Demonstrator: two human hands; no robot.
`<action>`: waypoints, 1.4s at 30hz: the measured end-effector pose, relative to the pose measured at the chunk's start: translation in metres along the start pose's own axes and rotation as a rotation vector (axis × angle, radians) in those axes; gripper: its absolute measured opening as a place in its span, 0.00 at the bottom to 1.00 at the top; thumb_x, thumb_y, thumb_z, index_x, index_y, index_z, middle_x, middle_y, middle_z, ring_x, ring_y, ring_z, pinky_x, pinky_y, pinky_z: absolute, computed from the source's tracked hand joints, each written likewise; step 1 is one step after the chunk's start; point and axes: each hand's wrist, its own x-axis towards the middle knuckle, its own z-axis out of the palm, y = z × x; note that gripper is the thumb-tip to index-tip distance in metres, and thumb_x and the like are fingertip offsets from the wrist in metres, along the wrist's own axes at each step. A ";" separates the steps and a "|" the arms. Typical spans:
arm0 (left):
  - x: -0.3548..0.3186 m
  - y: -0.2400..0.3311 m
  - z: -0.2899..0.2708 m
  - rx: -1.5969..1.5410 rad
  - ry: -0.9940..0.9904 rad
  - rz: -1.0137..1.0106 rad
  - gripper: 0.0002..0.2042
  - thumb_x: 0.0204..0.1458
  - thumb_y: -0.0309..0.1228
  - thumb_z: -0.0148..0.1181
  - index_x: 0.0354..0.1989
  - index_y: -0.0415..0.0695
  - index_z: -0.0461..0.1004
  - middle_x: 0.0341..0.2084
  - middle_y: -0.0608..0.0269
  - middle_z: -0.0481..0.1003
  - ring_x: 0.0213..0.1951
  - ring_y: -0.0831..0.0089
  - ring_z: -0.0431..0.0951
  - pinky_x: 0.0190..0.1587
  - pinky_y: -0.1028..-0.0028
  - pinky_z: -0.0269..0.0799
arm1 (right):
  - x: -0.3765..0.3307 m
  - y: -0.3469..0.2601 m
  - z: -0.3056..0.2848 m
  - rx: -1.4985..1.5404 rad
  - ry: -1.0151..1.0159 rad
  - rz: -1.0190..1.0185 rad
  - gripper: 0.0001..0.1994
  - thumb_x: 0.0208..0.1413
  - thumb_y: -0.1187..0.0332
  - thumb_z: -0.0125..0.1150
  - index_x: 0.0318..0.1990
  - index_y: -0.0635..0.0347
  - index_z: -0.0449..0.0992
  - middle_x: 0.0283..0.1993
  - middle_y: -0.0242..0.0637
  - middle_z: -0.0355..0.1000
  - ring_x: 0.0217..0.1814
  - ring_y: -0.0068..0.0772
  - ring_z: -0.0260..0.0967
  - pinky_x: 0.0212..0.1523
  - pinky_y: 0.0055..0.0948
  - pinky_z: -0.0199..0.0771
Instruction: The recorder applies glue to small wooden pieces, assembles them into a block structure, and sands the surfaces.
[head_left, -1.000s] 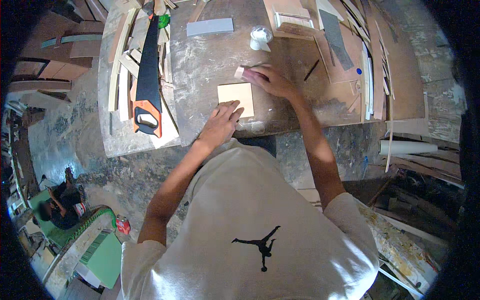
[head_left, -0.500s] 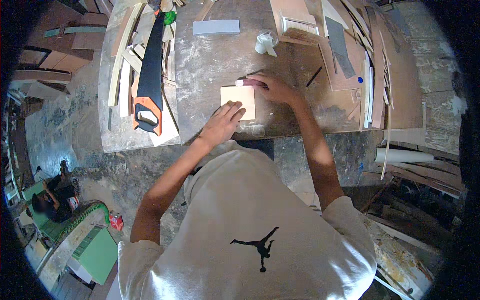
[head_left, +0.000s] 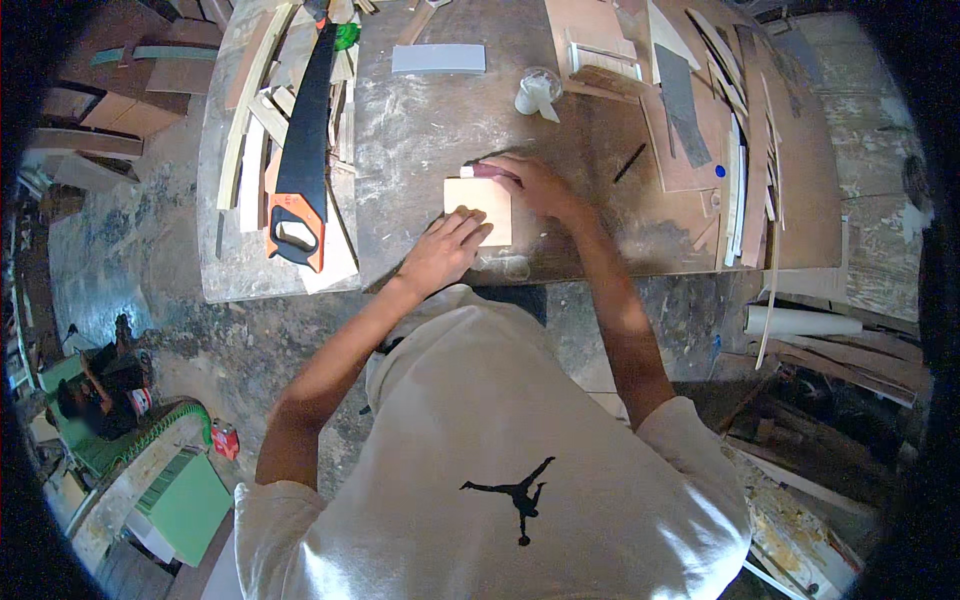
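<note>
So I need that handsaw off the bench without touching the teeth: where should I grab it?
Take the handsaw by its orange handle, coming from the near bench edge. The handle points toward that edge and lies clear of the wood strips, while the dark blade runs away among them. Which edge carries the teeth I cannot tell.

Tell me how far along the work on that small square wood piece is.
Done: the square wood piece lies flat on the workbench, pale dust around it. In hand: the left hand presses its near edge while the right hand holds a small pinkish block against its far edge. Left: how smooth that edge is cannot be told. The handsaw lies aside, untouched.
</note>
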 end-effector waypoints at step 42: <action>-0.001 0.000 0.001 -0.020 -0.014 -0.022 0.22 0.48 0.27 0.60 0.55 0.42 0.73 0.55 0.60 0.71 0.60 0.59 0.68 0.61 0.61 0.68 | -0.075 0.035 -0.017 -0.520 0.357 0.229 0.19 0.60 0.62 0.62 0.57 0.52 0.72 0.61 0.52 0.68 0.59 0.58 0.68 0.57 0.58 0.66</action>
